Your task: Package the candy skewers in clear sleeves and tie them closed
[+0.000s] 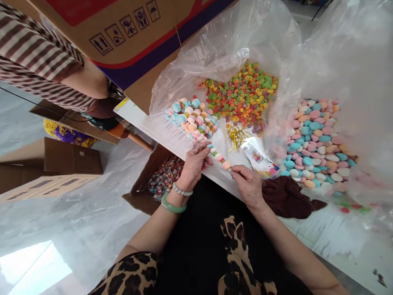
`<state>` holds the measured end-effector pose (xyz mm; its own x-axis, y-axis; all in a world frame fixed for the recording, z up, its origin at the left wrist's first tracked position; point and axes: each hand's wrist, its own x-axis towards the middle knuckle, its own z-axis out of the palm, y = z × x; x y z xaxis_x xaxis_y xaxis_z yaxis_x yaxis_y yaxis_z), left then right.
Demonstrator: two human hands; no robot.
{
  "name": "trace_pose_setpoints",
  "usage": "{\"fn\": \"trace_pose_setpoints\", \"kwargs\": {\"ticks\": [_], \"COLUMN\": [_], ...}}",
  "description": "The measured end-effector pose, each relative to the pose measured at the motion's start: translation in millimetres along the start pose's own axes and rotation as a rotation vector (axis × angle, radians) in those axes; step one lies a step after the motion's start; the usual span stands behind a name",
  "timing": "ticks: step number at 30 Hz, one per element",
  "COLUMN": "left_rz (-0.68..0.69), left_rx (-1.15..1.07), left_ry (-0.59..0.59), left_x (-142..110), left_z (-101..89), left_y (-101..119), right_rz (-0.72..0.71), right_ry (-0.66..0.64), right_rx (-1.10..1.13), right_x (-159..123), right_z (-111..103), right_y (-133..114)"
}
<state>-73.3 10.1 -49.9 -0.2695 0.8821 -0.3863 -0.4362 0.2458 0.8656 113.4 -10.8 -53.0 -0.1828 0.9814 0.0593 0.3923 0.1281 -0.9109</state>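
Between my two hands is a candy skewer [219, 156] with pastel pieces in blue, white, pink and orange. My left hand [194, 163] is closed around its upper end, with some clear, crinkled material by the fingers. My right hand [248, 184] pinches the lower end, just past the orange piece. Beyond my left hand lies a heap of similar candy skewers [192, 119]. Gold twist ties [236, 136] and printed plastic bags [259, 157] lie on the table beyond my right hand.
Ring gummies [242, 96] and pastel candies [313, 143] lie in clear plastic sheeting. A brown cloth [287, 196] sits right of my right hand. Below the table edge, an open carton [136, 194] holds wrapped candies. A large cardboard box [123, 45] and a person in stripes [39, 61] are at left.
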Motion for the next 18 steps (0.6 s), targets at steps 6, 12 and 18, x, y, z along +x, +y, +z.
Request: {"fn": "trace_pose_setpoints", "kwargs": {"ticks": [6,12,18], "left_rz": [0.012,0.051,0.154], "left_rx": [0.04,0.115,0.239], "left_ry": [0.018,0.028,0.026], "left_x": [5,2,-1], "left_z": [1.9,3.7,7.2], "left_y": [-9,-14,-28], "right_rz": [0.036,0.055,0.069], "right_ry": [-0.003,-0.01,-0.002], "right_rx": [-0.043,-0.109,-0.142], "right_x": [2,4,6], "right_z": [-1,0,4], "right_y": [4,11,11]}}
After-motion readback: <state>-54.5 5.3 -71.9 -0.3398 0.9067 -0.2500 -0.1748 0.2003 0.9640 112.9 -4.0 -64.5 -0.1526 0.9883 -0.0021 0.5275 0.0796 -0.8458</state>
